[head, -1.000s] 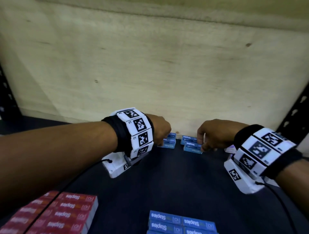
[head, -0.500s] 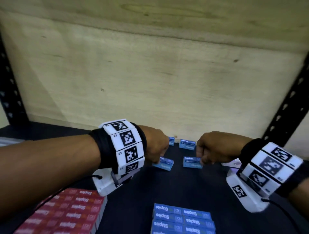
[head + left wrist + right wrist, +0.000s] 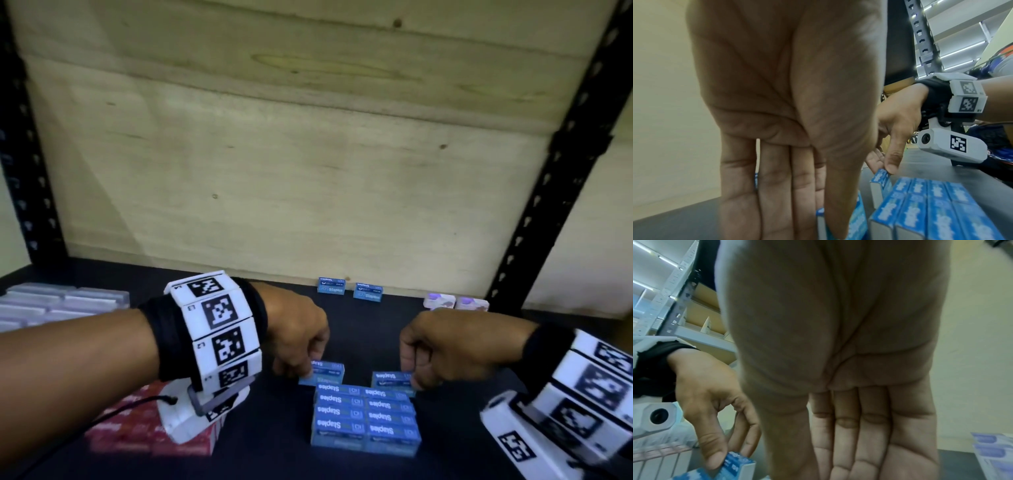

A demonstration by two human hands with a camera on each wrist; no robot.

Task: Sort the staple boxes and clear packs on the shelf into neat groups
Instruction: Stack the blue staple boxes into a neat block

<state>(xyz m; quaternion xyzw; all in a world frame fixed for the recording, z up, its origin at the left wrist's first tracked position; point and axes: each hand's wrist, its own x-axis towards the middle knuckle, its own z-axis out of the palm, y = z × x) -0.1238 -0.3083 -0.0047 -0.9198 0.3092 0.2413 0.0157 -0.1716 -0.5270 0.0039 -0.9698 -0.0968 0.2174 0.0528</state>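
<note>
My left hand (image 3: 306,366) pinches a small blue staple box (image 3: 325,371) just behind the left end of the blue group (image 3: 364,419), a neat block of several blue boxes. Beside it, my right hand (image 3: 416,380) pinches a second blue staple box (image 3: 390,378) at the group's right rear corner. The left wrist view shows the right thumb on its box (image 3: 880,179). In the right wrist view, the left thumb and fingers hold the other box (image 3: 737,465). Two more blue boxes (image 3: 331,285) (image 3: 368,292) stand against the back wall.
Red staple boxes (image 3: 144,431) are grouped at the front left, partly under my left wrist camera. Clear packs (image 3: 61,303) lie at the far left, and white and purple packs (image 3: 455,303) at the back right. Black uprights (image 3: 555,192) frame the dark shelf (image 3: 376,329).
Both hands have drawn one blue box each from the back wall forward to the rear edge of the blue group. Two boxes stayed at the wall.
</note>
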